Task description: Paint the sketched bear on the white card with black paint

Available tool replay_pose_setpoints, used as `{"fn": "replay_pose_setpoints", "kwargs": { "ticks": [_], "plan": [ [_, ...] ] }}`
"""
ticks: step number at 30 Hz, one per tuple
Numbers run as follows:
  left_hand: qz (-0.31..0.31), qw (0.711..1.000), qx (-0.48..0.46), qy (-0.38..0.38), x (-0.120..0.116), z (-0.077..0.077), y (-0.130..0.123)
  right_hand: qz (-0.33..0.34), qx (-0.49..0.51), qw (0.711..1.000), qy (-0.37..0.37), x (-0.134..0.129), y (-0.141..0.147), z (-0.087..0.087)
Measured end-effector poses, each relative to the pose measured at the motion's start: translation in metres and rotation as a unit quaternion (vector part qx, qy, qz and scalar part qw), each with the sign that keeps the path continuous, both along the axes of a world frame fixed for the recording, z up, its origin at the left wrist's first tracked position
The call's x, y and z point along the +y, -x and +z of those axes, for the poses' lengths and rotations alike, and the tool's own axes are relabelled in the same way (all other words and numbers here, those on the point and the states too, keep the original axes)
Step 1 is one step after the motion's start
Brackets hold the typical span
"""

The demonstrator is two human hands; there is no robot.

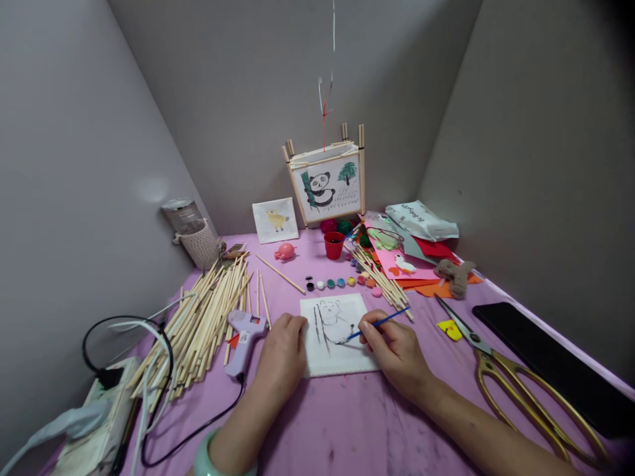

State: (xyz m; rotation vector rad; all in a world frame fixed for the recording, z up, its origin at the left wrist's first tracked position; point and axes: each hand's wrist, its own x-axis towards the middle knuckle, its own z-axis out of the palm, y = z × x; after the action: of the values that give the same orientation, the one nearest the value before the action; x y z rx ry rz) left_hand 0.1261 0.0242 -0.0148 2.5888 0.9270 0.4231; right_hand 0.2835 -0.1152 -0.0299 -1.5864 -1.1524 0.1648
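My right hand (pixel 394 344) pinches a thin paintbrush (pixel 381 322) with a blue handle. Its dark tip touches a white canvas sheet (pixel 342 367) lying flat in front of me. On the sheet are black outlines of a bear-like head and body beside upright strokes. At the sheet's left edge rests my left hand (pixel 282 350), fingers curled and closed against the border, holding it in place; the fingertips are partly hidden. A row of small paint pots (pixel 340 283) sits just beyond the sheet. Farther back stands a red cup (pixel 334 246) with dark liquid.
Left lie many wooden sticks (pixel 208 324), a lilac glue gun (pixel 243 340) and a power strip (pixel 94 423) with cables. Right are large gold-handled scissors (pixel 516 377) and a black phone-like slab (pixel 550 357). A stick-framed panda lantern (pixel 327 188) hangs at the back.
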Motion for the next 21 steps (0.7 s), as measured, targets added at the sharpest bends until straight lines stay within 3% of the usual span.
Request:
{"fn": "replay_pose_setpoints", "kwargs": {
  "ticks": [9,17,21],
  "plan": [
    [-0.003,1.000,-0.002,0.003,0.000,0.002,0.001,-0.083,-0.074,0.993,-0.028,-0.003,-0.013,0.000],
    [-0.001,1.000,0.000,0.000,0.000,0.001,0.000,-0.016,-0.034,0.999,-0.026,-0.003,-0.005,0.003],
    [-0.004,1.000,-0.002,0.003,0.000,0.002,0.001,-0.031,-0.081,0.996,-0.035,-0.003,-0.006,0.001]
  ]
}}
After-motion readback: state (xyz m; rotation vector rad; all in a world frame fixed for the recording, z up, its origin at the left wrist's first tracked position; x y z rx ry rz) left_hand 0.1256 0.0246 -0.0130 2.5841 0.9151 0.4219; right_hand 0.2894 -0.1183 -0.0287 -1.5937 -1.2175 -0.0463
